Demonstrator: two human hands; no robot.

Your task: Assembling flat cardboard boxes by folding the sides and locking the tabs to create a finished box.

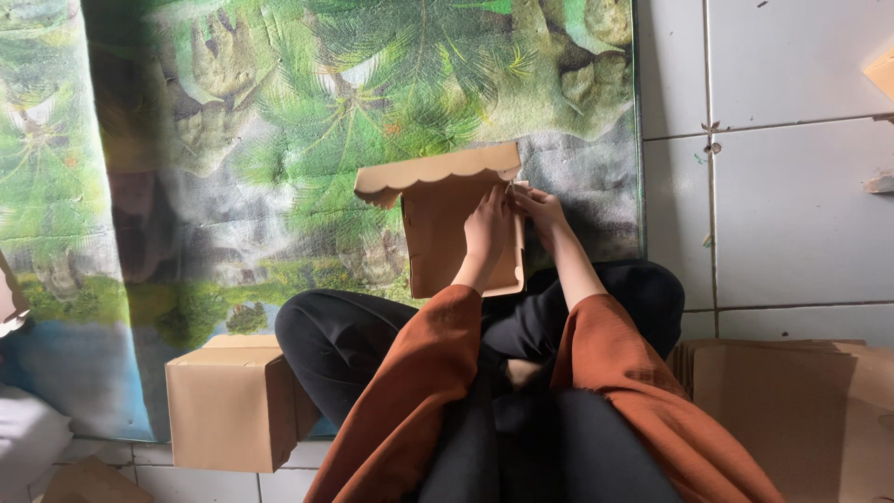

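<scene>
Tan cardboard box (447,233), scalloped flap at 12 o'clock, long axis 12-to-6. Left hand (489,233) flat against its panel, fingers together. Right hand (538,210) seemingly pinched on its 1 o'clock corner.

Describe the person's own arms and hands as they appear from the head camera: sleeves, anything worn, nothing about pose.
Both arms wear loose, rust-orange sleeves that end partway down the forearm, with soft folds in the fabric. The left hand and right hand are bare: no gloves show, and no watch or bracelet can be seen on the uncovered forearms. Rings, if any, are too small to tell.
</scene>
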